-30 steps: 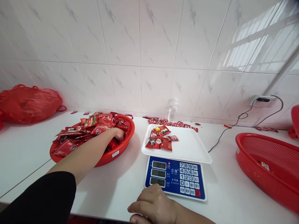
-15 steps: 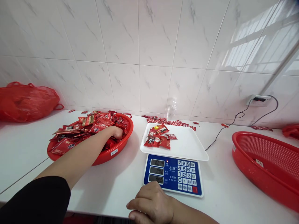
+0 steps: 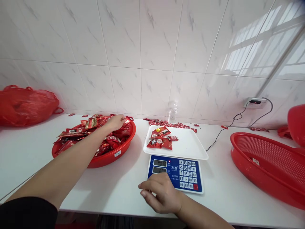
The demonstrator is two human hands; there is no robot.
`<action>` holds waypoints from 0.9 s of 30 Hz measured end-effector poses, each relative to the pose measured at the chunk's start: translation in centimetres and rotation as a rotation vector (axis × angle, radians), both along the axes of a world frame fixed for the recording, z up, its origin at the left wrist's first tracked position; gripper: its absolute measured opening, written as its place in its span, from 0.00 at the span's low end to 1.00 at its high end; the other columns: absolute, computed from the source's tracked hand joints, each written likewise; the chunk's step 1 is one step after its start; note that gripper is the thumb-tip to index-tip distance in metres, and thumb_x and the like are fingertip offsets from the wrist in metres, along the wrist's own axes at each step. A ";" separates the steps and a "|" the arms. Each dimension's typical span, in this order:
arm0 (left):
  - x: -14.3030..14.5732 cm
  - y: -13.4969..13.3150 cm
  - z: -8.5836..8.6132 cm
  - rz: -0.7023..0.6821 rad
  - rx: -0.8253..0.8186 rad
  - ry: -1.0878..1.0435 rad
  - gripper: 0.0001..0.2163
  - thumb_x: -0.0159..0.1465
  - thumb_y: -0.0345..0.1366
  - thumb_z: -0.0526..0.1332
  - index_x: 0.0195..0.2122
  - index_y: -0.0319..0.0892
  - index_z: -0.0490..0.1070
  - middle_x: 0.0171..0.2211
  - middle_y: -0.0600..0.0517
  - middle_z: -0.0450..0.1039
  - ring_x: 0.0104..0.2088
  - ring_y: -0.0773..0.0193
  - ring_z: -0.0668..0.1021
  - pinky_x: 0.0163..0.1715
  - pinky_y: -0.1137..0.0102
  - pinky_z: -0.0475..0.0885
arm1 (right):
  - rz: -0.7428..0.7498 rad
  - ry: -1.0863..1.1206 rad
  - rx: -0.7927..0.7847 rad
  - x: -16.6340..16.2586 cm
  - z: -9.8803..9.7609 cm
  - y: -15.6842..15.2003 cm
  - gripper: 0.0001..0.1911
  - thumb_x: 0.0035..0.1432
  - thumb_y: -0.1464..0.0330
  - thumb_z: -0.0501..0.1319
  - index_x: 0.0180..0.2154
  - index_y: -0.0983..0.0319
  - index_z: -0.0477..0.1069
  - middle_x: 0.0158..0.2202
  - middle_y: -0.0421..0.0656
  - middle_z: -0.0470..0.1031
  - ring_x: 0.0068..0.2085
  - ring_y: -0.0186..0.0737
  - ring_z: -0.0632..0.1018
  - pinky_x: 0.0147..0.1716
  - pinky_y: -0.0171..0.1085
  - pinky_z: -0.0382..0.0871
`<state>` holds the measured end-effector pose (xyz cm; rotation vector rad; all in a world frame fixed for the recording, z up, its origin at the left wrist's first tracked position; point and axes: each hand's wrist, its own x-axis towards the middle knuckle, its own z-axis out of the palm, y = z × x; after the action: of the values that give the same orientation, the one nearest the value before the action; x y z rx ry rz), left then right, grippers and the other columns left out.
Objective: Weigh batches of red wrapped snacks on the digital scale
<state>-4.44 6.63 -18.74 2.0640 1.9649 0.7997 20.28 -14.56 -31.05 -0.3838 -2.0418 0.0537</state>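
My left hand (image 3: 116, 122) is above the far right side of a red plastic basket (image 3: 114, 161) heaped with red snack packets (image 3: 91, 123). Its fingers are pinched on a shiny red packet (image 3: 128, 120), partly hidden by the hand. My right hand (image 3: 163, 192) hovers over the front left of a blue and white digital scale (image 3: 175, 170), fingers curled and thumb close to the index finger; whatever is inside the curl is hidden. Several small red packets (image 3: 160, 140) lie grouped on the left of the scale's white tray (image 3: 188, 143).
Another red basket (image 3: 262, 183) stands at the right, a small packet inside. A red plastic bag (image 3: 28, 105) sits far left. Behind the tray are a clear bottle (image 3: 173, 113) and scattered red wrappers (image 3: 162, 123). A cable (image 3: 220, 136) runs to a wall socket (image 3: 256, 102).
My left hand has risen out of the pile toward the basket's far side, with a packet at its fingertips. My right hand has moved slightly up and right. The view has shifted a little.
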 end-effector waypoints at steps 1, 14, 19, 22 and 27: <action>0.5 -0.6 0.2 -0.018 0.041 -0.071 0.06 0.54 0.38 0.61 0.26 0.43 0.65 0.23 0.53 0.68 0.29 0.62 0.72 0.27 0.73 0.64 | -0.020 0.002 -0.029 0.3 0.4 0.0 0.09 0.63 0.68 0.52 0.41 0.63 0.68 0.26 0.41 0.76 0.24 0.32 0.74 0.24 0.31 0.64; 13.2 -12.9 -4.0 -0.769 0.036 -0.641 0.12 0.63 0.45 0.58 0.38 0.41 0.72 0.34 0.51 0.75 0.34 0.64 0.77 0.37 0.69 0.73 | -0.332 0.054 -0.656 6.6 8.2 5.4 0.13 0.61 0.62 0.57 0.44 0.61 0.71 0.36 0.42 0.76 0.33 0.34 0.74 0.33 0.36 0.69; 12.9 -11.2 -6.2 -0.592 0.303 -0.692 0.12 0.63 0.43 0.58 0.42 0.43 0.71 0.40 0.50 0.75 0.38 0.62 0.78 0.39 0.68 0.73 | -0.481 0.040 -0.721 8.6 9.2 6.8 0.11 0.60 0.62 0.56 0.37 0.61 0.72 0.32 0.41 0.76 0.32 0.36 0.74 0.32 0.36 0.66; 11.5 -9.6 -7.2 -0.433 0.494 -0.616 0.11 0.64 0.42 0.57 0.42 0.42 0.71 0.40 0.49 0.75 0.41 0.61 0.77 0.44 0.66 0.72 | -0.593 0.090 -0.768 10.4 9.1 8.6 0.12 0.60 0.63 0.54 0.39 0.61 0.73 0.33 0.42 0.77 0.32 0.37 0.75 0.29 0.34 0.65; 10.0 -8.4 -8.4 -0.408 0.556 -0.346 0.11 0.64 0.42 0.57 0.41 0.42 0.72 0.40 0.48 0.75 0.44 0.59 0.76 0.48 0.64 0.69 | -0.745 0.003 -0.741 12.0 8.1 11.6 0.12 0.59 0.64 0.54 0.33 0.61 0.74 0.28 0.41 0.76 0.29 0.36 0.74 0.26 0.33 0.61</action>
<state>5.53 -1.78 -27.16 2.2821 1.1679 1.5957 32.24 -2.94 -22.99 -1.5695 -1.6954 0.3526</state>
